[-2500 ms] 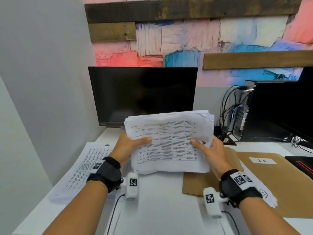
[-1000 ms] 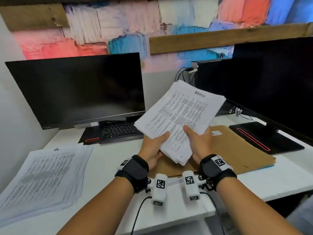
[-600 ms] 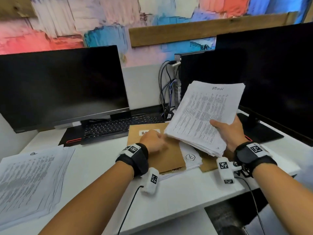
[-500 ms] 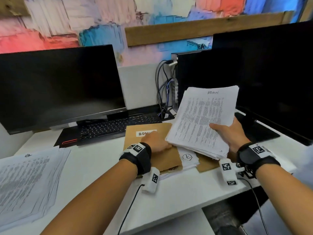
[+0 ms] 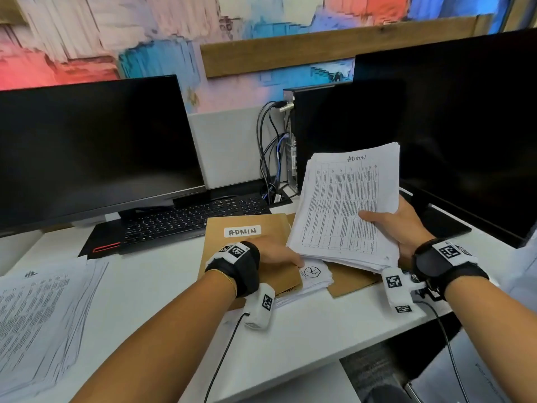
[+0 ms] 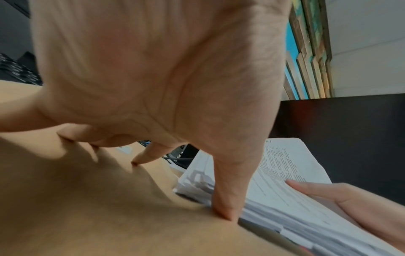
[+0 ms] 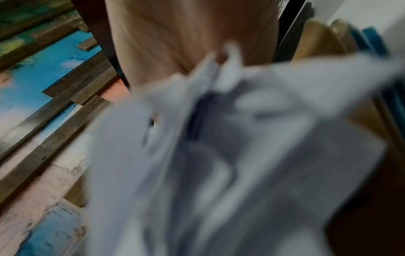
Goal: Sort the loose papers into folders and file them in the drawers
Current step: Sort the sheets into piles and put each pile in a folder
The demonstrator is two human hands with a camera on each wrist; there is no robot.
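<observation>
While the papers (image 5: 347, 205) marked ADMIN are held up in the right hand (image 5: 401, 225), with the thumb on top and the fingers curled under the stack, the left hand (image 5: 273, 254) is laid on the folder (image 5: 241, 231) with the ADMIN label. Its fingertips (image 6: 223, 212) are pressed, bent, at the folder's right edge – nothing is gripped yet, so it seems the cover is about to be opened. The folder lies on the counter (image 5: 162, 274), in front of the keyboard (image 5: 186, 219). Under it more sheets (image 5: 315, 276) and another folder (image 5: 348, 279) can be seen.

For the step to be done well, only the top cover should be caught and lifted, not the sheets below. The cover should be opened wide before the stack is brought down. The stack is thick and a bit fanned – it should be kept tight and slid in flat, so no sheet slips out. Another pile (image 5: 37, 315) is left at the far left.
</observation>
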